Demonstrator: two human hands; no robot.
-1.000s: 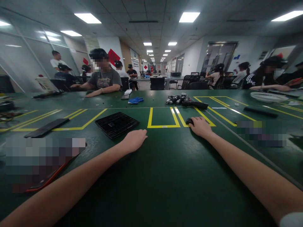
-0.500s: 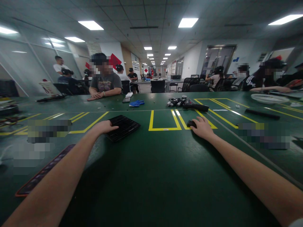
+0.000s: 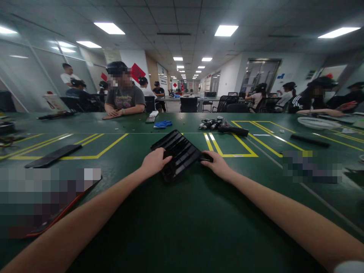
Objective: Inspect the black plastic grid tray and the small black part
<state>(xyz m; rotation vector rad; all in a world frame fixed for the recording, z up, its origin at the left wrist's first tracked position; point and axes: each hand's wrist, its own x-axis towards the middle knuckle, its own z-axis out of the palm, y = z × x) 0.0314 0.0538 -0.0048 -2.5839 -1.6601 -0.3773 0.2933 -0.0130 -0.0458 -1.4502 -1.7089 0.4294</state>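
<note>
My left hand (image 3: 153, 163) is closed on the left edge of a black ribbed plastic panel (image 3: 182, 151), thumb on the near face. The panel is tilted above the green table (image 3: 182, 223), its slatted side towards me. My right hand (image 3: 217, 165) is closed around a small dark piece (image 3: 207, 157) at the panel's right corner. Whether that piece touches the panel or is joined to it, I cannot tell; its exact kind is unclear.
Behind the panel lie a blue glove (image 3: 163, 124), a bundle of black cables with metal connectors (image 3: 212, 123) and a black cylindrical object (image 3: 234, 131). Flat dark bars (image 3: 54, 156) rest at left and right. A person (image 3: 125, 93) sits across the table.
My left hand has carried the panel rightward and tilted it, so its slatted side shows. My right hand has moved left and nearer with the small dark piece, meeting the panel's corner.
</note>
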